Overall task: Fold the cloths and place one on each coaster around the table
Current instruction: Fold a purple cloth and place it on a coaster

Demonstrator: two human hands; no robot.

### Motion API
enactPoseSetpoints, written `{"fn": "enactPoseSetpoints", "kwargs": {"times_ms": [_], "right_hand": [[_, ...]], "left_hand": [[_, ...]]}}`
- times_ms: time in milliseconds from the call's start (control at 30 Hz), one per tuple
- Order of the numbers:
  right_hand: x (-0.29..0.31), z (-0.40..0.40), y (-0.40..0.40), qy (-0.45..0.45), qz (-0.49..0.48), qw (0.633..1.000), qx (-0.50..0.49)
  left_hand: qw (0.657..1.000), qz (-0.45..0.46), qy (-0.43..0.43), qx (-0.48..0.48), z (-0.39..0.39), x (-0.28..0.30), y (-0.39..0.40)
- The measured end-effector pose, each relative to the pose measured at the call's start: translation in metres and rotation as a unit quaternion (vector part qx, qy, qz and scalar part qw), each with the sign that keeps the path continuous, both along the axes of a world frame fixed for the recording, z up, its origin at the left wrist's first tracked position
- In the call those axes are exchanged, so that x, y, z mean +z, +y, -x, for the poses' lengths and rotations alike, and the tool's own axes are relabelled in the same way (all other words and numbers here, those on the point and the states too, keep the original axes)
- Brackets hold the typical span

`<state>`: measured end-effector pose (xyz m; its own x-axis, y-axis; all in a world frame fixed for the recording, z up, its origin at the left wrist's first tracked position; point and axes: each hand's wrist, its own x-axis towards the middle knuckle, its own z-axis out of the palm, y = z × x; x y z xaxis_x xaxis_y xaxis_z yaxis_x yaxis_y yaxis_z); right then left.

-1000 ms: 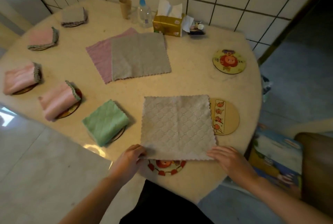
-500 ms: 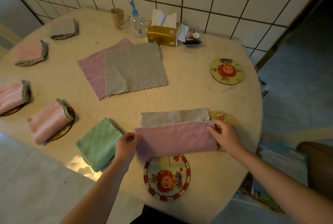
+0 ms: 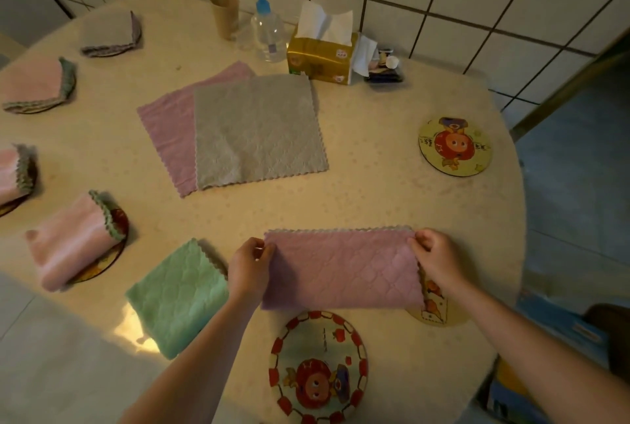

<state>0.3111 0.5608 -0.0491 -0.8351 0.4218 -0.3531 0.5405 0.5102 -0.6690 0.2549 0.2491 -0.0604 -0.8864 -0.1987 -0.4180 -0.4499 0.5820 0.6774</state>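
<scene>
A purple-and-grey cloth lies folded in half near the table's front, purple side up. My left hand pinches its far left corner and my right hand pinches its far right corner. A bare red-rimmed coaster lies just in front of it. A wooden coaster is half hidden under the cloth's right end and my right wrist. Another bare coaster sits at the right. Two unfolded cloths, grey over purple, lie in the middle.
Folded cloths sit on coasters along the left: green, pink, pink, pink and grey. A paper cup, a bottle and a tissue box stand by the tiled wall.
Both hands lifted the cloth's near edge and carried it to the far edge, folding the flat grey cloth in half with its purple side up. The coaster beneath came into full view.
</scene>
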Motion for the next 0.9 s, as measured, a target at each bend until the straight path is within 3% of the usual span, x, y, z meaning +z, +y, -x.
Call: {"fn": "enactPoseSetpoints", "kwargs": {"times_ms": [333, 600, 667, 767, 900], "right_hand": [[0.008, 0.012, 0.005, -0.051, -0.069, 0.993, 0.083], [0.0, 0.013, 0.007, -0.025, -0.053, 0.998, 0.001], [0.007, 0.004, 0.009, -0.002, -0.116, 0.993, 0.016], [0.015, -0.024, -0.002, 0.094, -0.239, 0.956, 0.144], [0.003, -0.074, -0.041, 0.151, -0.278, 0.869, 0.379]], "left_hand": [[0.993, 0.096, 0.041, -0.063, 0.006, 0.003, 0.008], [0.985, 0.141, 0.068, -0.077, 0.002, 0.012, 0.015], [0.958, 0.194, 0.144, -0.154, -0.012, 0.018, 0.019], [0.889, 0.226, 0.248, -0.312, -0.052, 0.022, 0.032], [0.817, 0.195, 0.189, -0.509, -0.103, 0.004, 0.051]]}}
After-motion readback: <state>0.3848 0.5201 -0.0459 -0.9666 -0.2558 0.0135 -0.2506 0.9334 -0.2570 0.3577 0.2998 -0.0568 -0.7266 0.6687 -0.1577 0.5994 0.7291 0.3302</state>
